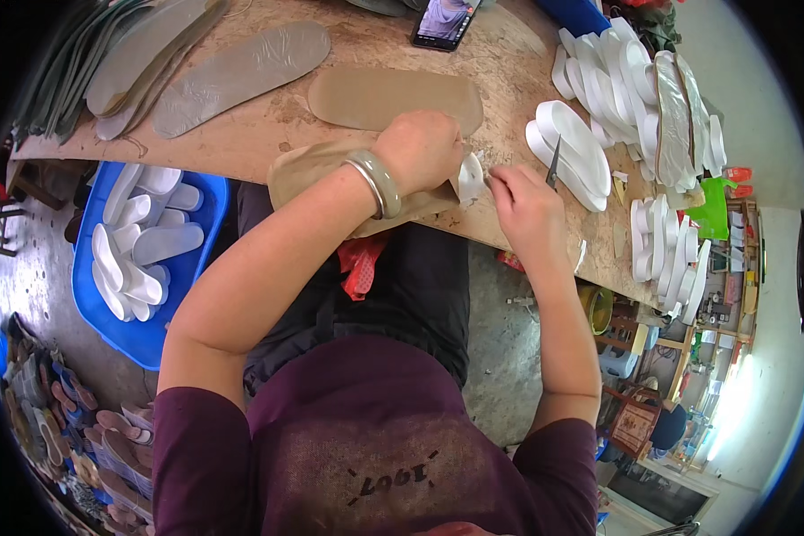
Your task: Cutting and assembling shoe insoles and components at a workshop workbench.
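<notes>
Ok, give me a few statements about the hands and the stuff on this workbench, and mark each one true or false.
1. The left hand presses on a tan insole-shaped piece at the table edge. True.
2. The left wrist is bare. False: it wears a pale bangle.
3. The right hand holds a thin dark blade-like tool. True.
4. The blue bin beside the person holds dark soles. False: it holds white soles.
5. A phone lies at the far side of the table. True.
</notes>
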The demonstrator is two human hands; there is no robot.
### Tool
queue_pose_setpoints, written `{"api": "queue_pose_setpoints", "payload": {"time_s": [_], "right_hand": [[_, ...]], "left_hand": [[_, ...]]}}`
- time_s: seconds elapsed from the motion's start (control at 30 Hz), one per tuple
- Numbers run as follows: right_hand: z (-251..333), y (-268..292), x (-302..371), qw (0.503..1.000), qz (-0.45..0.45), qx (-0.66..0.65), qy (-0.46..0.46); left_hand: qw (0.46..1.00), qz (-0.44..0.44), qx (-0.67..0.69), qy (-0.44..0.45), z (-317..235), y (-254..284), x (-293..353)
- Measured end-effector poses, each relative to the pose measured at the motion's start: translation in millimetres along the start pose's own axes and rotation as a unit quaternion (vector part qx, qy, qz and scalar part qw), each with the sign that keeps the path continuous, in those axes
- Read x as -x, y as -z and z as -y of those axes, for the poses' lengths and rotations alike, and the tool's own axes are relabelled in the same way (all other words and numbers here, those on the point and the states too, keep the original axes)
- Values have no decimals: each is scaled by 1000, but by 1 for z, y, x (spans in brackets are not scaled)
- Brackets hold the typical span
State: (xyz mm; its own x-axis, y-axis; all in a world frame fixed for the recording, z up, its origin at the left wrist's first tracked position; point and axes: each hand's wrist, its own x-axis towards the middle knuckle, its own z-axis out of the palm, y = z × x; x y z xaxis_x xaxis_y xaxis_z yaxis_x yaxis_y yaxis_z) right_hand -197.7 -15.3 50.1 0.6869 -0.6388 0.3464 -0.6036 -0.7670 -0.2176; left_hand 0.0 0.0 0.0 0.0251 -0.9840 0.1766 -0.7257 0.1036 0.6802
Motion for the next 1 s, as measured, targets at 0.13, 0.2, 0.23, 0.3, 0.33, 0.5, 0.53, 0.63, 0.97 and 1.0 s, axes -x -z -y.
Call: {"api": "queue_pose_setpoints", "payload": {"time_s": [0.13,0.2,0.23,0.3,0.33,0.5,0.53,0.63,0.97,1.0], "right_hand": [[5,1,-20,979,78,164,97],[15,-4,-24,962,113,224,111],[21,-4,-26,951,129,257,113],[31,-6,-29,938,144,292,118],[33,-9,-28,932,149,308,120],[37,-22,-31,896,176,391,116],[40,-23,-33,894,200,389,101],[40,-31,-40,912,215,345,53],[31,-24,-49,933,221,277,58],[33,-24,-51,934,220,276,58]], "left_hand": [[1000,-13,10,-2,-5,-5,-2],[1000,-7,10,-1,1,-5,-4],[1000,-7,16,2,2,-5,-4],[1000,-13,22,4,3,-3,-5],[999,1,38,12,2,-1,-5],[995,69,68,37,-6,18,-12],[993,76,82,47,-5,19,-12],[992,77,88,52,-4,16,-15],[988,80,109,76,-6,16,-21],[988,80,108,76,-3,13,-21]]}}
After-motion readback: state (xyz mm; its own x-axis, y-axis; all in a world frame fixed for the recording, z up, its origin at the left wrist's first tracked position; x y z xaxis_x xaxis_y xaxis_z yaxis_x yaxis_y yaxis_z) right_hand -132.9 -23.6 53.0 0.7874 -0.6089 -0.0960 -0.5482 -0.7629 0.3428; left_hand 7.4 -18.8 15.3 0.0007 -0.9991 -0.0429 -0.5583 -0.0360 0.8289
